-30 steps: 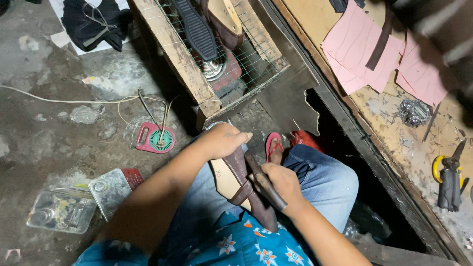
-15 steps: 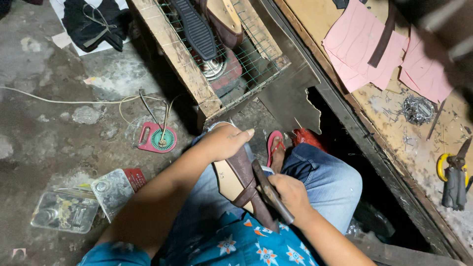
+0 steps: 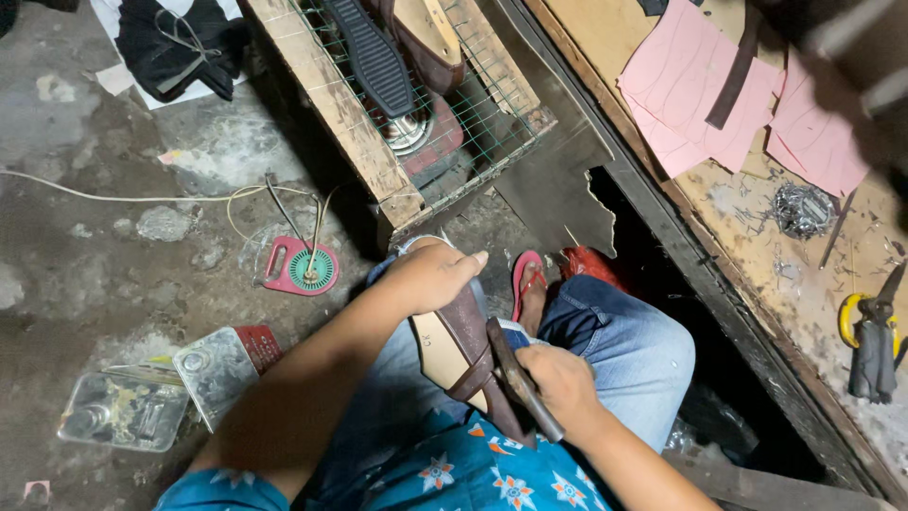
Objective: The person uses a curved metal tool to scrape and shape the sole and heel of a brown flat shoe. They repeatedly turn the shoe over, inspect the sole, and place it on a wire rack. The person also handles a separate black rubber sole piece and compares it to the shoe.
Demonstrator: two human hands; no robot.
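Seated person's left hand (image 3: 430, 276) grips a brown shoe (image 3: 463, 355) on the lap, right hand (image 3: 560, 383) at four o'clock closed around a hammer (image 3: 518, 380) (head against the sole).

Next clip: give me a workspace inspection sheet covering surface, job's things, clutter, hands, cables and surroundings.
Surface: stained concrete floor; the work rests on the person's lap, in jeans.
Job's things: brown shoe upper on a pale last, lying on the lap; dark-handled tool laid against it.
Clutter: red-and-green round reel; clear plastic tub with its lid beside it; dark cloth.
Hands: left hand pressed over the shoe's front; right hand gripping the tool.
Cables: pale cord running across the floor toward the reel.
Surroundings: wooden wire-mesh crate holding shoe parts; workbench with pink paper patterns and yellow-handled pliers.
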